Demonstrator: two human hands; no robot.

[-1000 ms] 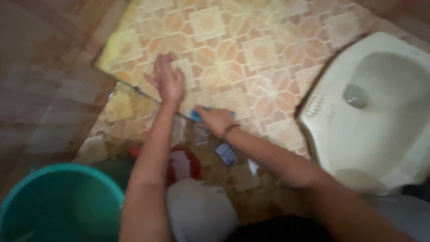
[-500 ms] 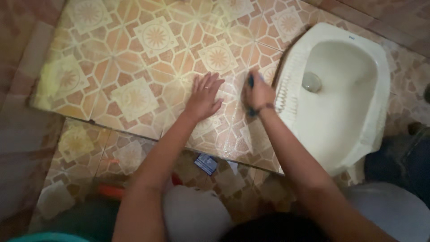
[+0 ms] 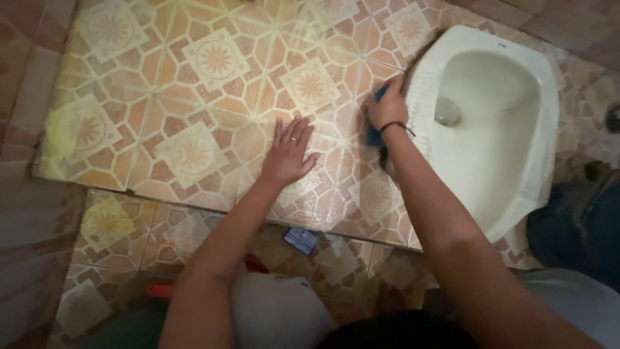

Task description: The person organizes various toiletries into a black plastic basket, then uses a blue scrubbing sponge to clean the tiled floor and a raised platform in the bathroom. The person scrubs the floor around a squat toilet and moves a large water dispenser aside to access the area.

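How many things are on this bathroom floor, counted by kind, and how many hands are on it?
Hands: 2, left hand flat on the tiles, right hand holding a blue scrubber
Scrubber: 1
Squat toilet: 1
Small blue packet: 1
Total: 5

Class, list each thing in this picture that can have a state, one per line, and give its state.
Left hand: flat, fingers spread, pressed on the tiled floor.
Right hand: closed around a blue scrubber, beside the squat toilet.
Tiled floor: wet and shiny near the hands.
Squat toilet: bowl empty.
Small blue packet: lying on the lower step.
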